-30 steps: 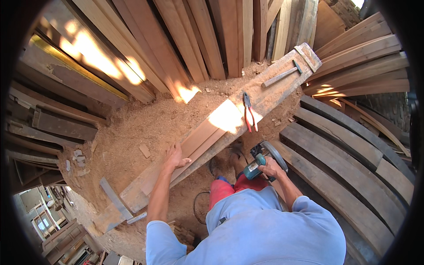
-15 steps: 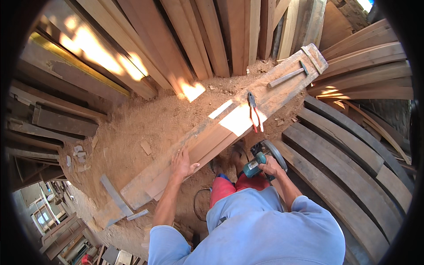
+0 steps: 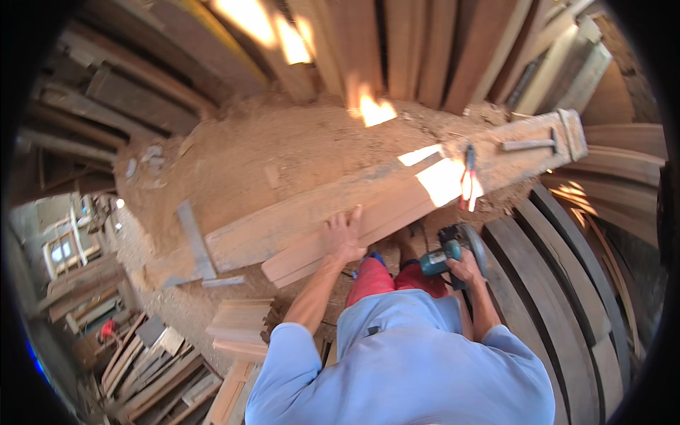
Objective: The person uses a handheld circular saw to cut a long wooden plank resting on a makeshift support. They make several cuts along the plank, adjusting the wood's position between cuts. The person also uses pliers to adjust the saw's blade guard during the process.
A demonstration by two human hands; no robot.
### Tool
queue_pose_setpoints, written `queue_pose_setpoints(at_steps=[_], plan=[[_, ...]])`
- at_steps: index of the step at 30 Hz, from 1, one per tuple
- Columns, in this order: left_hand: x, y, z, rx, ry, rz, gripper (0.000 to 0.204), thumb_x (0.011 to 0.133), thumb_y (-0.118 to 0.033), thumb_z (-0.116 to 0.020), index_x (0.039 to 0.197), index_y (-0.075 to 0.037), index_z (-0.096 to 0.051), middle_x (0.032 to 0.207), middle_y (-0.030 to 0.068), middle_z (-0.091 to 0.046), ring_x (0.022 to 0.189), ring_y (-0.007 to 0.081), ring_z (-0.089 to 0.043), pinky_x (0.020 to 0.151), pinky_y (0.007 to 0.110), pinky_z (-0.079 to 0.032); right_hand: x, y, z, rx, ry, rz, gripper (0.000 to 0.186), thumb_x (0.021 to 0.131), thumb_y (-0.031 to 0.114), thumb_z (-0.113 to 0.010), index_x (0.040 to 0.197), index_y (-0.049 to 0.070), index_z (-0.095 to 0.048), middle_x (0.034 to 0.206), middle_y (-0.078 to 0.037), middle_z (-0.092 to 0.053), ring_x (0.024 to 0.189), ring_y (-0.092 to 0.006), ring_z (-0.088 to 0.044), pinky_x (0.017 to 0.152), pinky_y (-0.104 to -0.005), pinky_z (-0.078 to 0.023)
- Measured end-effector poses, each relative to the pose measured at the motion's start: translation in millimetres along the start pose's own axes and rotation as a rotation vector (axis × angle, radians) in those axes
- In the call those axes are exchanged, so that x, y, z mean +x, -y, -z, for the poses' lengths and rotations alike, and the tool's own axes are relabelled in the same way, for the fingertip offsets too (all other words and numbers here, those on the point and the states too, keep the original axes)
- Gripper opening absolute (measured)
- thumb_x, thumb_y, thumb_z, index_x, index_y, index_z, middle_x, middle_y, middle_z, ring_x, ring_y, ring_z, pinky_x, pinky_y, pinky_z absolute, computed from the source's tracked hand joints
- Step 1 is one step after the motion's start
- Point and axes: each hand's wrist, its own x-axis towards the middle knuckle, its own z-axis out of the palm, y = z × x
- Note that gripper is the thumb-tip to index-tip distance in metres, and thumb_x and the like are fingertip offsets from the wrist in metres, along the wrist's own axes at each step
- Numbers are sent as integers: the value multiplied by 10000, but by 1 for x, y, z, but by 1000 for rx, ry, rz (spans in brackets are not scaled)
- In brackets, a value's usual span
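Note:
My left hand (image 3: 345,237) lies with its fingers spread on a reddish-brown wooden board (image 3: 397,216), which rests on a long, dusty plank (image 3: 262,227). In my right hand (image 3: 466,268) is the handle of a teal handheld circular saw (image 3: 440,259). Its round grey guard sits on the right side, and the saw is off the board, beside my right leg. Red-handled pliers (image 3: 468,177) lie across the plank in a patch of sunlight. Farther right along the plank is a hammer (image 3: 528,144), near a crosswise wooden strip (image 3: 572,134).
Upright timber planks (image 3: 404,49) line the far side. Stacked curved dark beams (image 3: 545,297) stand close on my right. A grey wood strip (image 3: 195,239) crosses the plank's left end. Offcuts (image 3: 156,361) pile up at lower left; sawdust (image 3: 304,156) covers the ground.
The whole view has turned, so the plank lies more level across it. My left hand sits slightly farther right along the board, its fingers more spread. The saw stays in my right hand.

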Motion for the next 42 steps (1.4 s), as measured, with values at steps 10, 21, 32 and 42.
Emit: queue_pose_setpoints(at_steps=[10,21,32,42], plan=[[1,5,-3,-35,-5,-30,1339,564,-382,-945,1671,-223,-208,1341,207,-468,1259,418,-459,1050,575,-367,0,12,6,-3,37,-120,374,812,233,-750,1082,-14,-674,984,-191,-737,968,-325,-720,875,-447,-547],[51,18,36,79,-97,-121,1354,554,-351,-986,1661,-190,-224,1334,207,-502,1214,404,-498,1023,528,-419,-5,10,5,61,18,-46,369,797,242,-740,1054,-15,-679,934,-166,-719,907,-285,-696,836,-439,-548],[93,31,78,91,260,-59,1171,662,-449,-940,1571,-9,-346,1572,273,-422,1474,417,-396,1223,523,-340,-8,-2,2,91,-10,-57,346,794,253,-722,1006,-14,-664,891,-156,-698,866,-279,-679,806,-438,-541],[105,41,72,28,293,-231,1177,743,-430,-852,1617,61,-235,1292,338,-650,1226,492,-633,1097,545,-485,-2,-25,-15,108,-52,-52,298,802,233,-724,962,-8,-653,838,-122,-672,815,-240,-649,766,-430,-533]])
